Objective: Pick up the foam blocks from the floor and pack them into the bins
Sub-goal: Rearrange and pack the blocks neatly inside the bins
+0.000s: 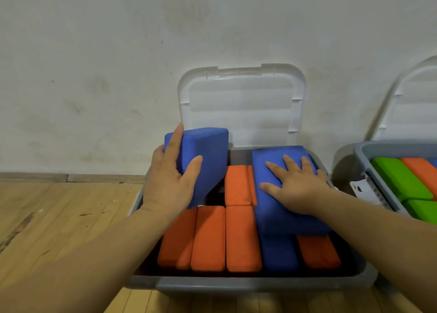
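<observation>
A grey bin (248, 285) stands on the wooden floor with its clear lid (241, 104) leaning back on the wall. Several orange foam blocks (208, 239) fill its front row, with one blue block (280, 253) among them. My left hand (170, 180) grips a blue foam block (208, 152), tilted upright over the bin's back left corner. My right hand (295, 185) presses flat, fingers spread, on another blue block (274, 208) lying across the right side of the bin.
A second grey bin (371, 170) at the right holds green and orange blocks (402, 178); its lid (411, 104) also leans on the wall. A white label (361, 189) hangs on its side. Wooden floor (59, 218) lies to the left.
</observation>
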`<move>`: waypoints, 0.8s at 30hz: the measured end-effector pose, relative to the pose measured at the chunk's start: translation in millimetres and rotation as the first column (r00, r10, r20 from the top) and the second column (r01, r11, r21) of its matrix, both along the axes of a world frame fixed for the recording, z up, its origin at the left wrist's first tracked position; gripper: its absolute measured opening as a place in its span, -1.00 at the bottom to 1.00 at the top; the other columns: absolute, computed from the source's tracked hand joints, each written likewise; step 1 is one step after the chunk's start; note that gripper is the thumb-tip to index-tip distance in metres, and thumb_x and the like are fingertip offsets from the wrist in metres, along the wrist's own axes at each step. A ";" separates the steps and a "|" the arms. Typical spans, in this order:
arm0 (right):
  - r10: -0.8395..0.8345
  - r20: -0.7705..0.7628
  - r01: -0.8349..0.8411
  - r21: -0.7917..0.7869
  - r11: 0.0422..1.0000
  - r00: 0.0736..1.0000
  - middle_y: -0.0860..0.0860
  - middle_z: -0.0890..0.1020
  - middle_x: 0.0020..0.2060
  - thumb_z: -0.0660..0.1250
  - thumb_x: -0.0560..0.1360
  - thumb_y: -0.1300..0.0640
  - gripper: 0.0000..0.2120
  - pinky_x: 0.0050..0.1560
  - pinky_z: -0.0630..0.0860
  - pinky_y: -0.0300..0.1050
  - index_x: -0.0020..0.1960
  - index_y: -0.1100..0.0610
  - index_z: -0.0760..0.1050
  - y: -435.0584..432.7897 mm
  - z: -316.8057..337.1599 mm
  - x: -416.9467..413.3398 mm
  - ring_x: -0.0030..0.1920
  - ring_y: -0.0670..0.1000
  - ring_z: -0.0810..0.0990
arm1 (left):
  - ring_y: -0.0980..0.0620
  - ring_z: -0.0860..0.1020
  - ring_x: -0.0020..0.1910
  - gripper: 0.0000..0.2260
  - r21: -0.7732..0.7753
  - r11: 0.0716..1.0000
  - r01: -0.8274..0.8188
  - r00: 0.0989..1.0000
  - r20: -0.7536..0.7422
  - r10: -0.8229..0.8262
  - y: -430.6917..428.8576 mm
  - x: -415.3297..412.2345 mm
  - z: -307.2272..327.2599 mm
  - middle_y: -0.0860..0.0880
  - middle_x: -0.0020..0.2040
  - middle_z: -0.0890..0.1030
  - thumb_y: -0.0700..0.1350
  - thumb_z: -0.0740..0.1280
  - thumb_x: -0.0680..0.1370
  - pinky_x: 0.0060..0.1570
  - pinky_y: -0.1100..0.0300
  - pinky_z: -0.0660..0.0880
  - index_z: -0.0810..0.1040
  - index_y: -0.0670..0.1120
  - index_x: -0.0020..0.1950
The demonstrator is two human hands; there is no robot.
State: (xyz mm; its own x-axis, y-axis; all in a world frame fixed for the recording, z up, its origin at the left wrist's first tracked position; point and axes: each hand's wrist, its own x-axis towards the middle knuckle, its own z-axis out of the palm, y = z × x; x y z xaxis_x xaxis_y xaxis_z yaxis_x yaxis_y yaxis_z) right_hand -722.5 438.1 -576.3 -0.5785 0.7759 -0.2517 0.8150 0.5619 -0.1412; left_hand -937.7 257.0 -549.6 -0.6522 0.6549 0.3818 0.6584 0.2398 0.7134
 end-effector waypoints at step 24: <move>0.040 0.040 -0.045 0.131 0.990 0.998 -0.01 -0.14 0.65 -0.11 0.49 -0.54 -0.22 0.52 -0.01 0.43 0.62 -0.29 -0.17 5.9 -13.8 -6.4 0.62 0.28 -0.18 | -0.17 0.51 0.21 -0.36 -0.550 0.835 0.003 0.993 -0.094 -0.065 69.2 -20.1 16.0 -0.16 0.43 0.45 0.27 0.19 0.59 0.02 0.06 0.38 -0.06 0.39 0.61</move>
State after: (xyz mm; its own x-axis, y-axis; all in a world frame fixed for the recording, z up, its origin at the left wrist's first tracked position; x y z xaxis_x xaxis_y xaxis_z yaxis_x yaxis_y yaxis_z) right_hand -729.0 444.0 -590.1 -0.6035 0.7788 -0.1708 0.7936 0.6075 -0.0337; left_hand -957.8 326.1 -533.6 -0.6028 0.7977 0.0182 0.7360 0.5471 0.3988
